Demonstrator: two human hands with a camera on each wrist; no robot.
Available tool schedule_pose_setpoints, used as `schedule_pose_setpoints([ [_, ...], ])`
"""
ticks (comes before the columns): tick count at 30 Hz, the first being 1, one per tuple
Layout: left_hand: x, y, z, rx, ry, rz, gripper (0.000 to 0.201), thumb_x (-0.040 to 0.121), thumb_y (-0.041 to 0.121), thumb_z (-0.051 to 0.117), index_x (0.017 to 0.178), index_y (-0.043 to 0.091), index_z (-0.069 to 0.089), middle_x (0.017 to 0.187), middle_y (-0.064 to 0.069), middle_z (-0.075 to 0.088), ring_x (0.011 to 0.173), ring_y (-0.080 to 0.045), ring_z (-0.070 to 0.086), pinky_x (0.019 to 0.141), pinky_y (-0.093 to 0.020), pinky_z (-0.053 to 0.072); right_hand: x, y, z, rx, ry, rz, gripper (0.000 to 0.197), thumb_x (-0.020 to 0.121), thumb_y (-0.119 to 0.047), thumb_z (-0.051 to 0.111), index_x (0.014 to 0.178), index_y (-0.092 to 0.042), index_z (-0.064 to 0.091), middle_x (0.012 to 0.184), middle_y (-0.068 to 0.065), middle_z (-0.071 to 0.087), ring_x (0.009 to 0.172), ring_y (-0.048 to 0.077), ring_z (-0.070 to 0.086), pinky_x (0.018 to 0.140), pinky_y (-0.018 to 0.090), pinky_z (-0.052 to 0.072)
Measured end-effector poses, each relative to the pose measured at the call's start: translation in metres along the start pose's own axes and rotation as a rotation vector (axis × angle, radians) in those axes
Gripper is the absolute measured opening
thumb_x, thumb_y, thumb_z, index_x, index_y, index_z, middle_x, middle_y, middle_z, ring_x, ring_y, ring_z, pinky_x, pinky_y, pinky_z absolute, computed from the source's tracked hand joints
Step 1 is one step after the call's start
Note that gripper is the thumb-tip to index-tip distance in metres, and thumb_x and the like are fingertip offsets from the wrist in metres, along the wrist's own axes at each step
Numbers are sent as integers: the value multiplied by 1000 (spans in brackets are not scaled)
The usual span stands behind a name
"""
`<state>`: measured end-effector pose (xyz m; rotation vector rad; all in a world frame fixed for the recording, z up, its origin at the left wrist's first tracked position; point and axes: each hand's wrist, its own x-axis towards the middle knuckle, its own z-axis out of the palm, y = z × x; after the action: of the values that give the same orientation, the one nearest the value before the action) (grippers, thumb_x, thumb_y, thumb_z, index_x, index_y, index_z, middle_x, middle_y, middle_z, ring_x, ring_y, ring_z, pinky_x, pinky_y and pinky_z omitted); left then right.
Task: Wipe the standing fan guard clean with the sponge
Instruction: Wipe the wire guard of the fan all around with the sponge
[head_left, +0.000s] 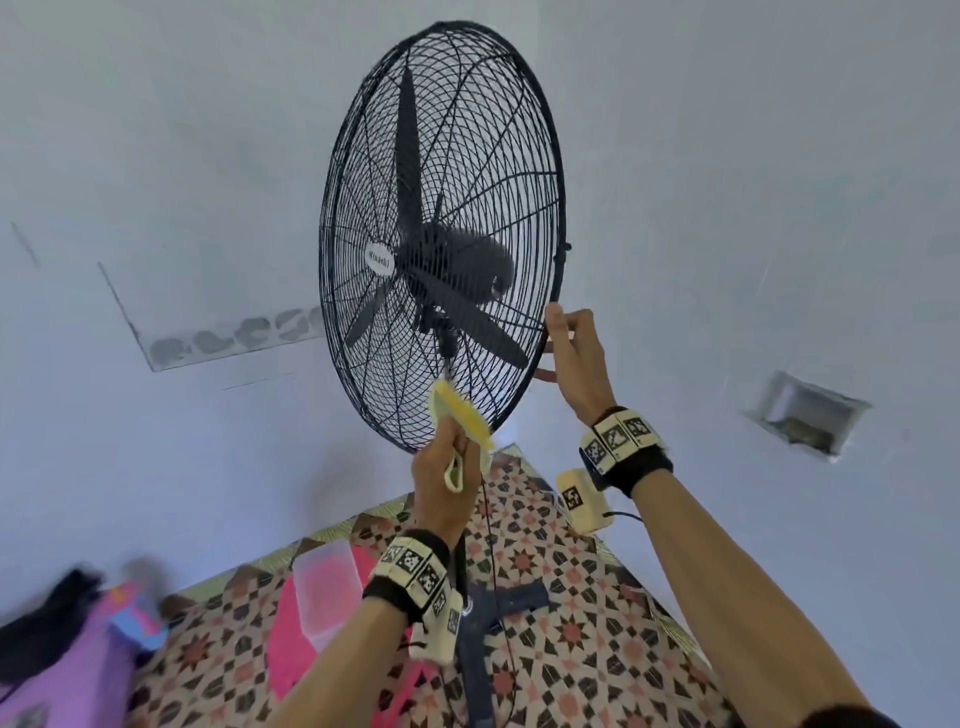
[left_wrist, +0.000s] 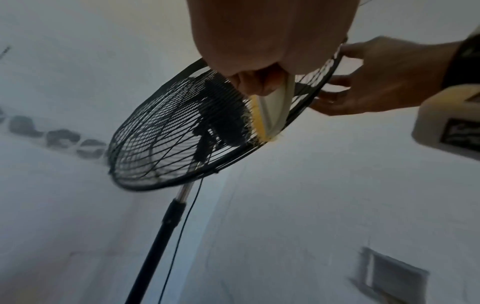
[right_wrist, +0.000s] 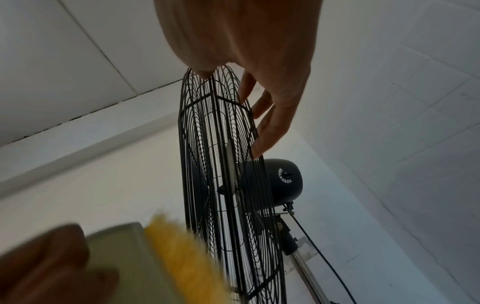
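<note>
At the lower edge of the fan guard (head_left: 441, 228), left-hand fingers (left_wrist: 255, 84) are curling tight round a cream handle; left hand (head_left: 441, 483) is gripping a brush (head_left: 462, 415) with yellow bristles rather than anything sponge-like; bristles are pressing against the front wires near the bottom rim; handle loop is sticking out below the fist. At the right rim, right-hand fingers (right_wrist: 270, 127) are lying fairly straight and slightly spread along the rear wires; thumb is hooking over the rim edge from the front; right hand (head_left: 574, 358) is bracing the guard, pinching the rim between thumb and fingers. Guard is standing upright on a black pole (left_wrist: 161, 232); black blades and motor housing (right_wrist: 283, 183) are showing through and behind the wires; cord is hanging beside the pole. Below, cross-shaped base (head_left: 493, 608) is sitting on a patterned mat (head_left: 571, 623); pink and clear plastic items (head_left: 322, 597) are lying left of the base.
</note>
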<state>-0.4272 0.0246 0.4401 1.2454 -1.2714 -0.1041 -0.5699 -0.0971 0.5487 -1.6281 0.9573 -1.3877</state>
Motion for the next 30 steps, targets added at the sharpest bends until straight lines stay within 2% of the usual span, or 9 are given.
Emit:
schedule_pose_setpoints([
  [4,51,67,22,-53,104,204,35,97,-7,55,81,16,34,64,8,35,50,-5,33,44,-23,29,-3,-4,4,25,-21,9,44,104,-55,46,106,-11,46,116,11,61,97,16,69,65,25,60],
  [7,77,81,36,-31,147,230,34,95,-7,55,78,13,33,61,3,31,52,-7,25,47,-24,23,-2,-2,3,61,-8,15,43,104,-54,48,104,-11,46,112,5,61,87,3,68,65,29,61],
  [12,-2,6,7,55,42,26,30,95,-9,61,86,13,42,68,17,43,55,6,51,47,-7,37,2,-1,0,73,-20,23,38,101,-60,50,96,-23,45,127,8,57,111,29,65,75,44,65],
  [15,8,19,5,10,50,87,35,96,-10,60,84,15,38,66,18,41,53,5,49,48,-7,35,2,-1,5,82,-14,27,39,99,-63,52,94,-24,45,123,9,58,110,31,65,75,46,65],
  [17,37,50,15,-22,69,217,37,94,-11,59,82,15,35,65,12,37,51,-2,39,48,-14,29,1,-5,9,84,-6,43,40,100,-62,52,94,-23,45,117,8,61,106,28,66,73,43,64],
  [20,60,61,24,-51,97,212,35,94,-8,56,80,13,32,63,-5,35,53,-17,33,46,-32,29,1,-5,10,86,11,60,41,100,-62,52,94,-23,46,113,8,64,105,27,68,72,43,64],
  [23,28,17,8,-10,6,126,31,96,-8,58,83,11,38,65,12,38,53,-3,42,49,-12,32,-1,-5,5,125,21,78,44,97,-65,55,93,-22,46,123,9,63,110,29,67,78,50,64],
  [25,4,-9,-5,-5,-23,17,26,97,-2,61,85,10,43,63,15,41,53,0,43,53,-10,32,-2,-5,3,135,37,106,46,94,-67,57,93,-23,47,125,9,65,111,28,67,79,52,64],
  [30,44,0,-22,-163,-11,-2,22,93,19,58,79,4,49,65,-1,51,56,-20,43,49,-33,39,-7,-8,16,98,157,124,46,97,-67,52,97,-21,51,120,16,64,111,31,65,81,49,64],
])
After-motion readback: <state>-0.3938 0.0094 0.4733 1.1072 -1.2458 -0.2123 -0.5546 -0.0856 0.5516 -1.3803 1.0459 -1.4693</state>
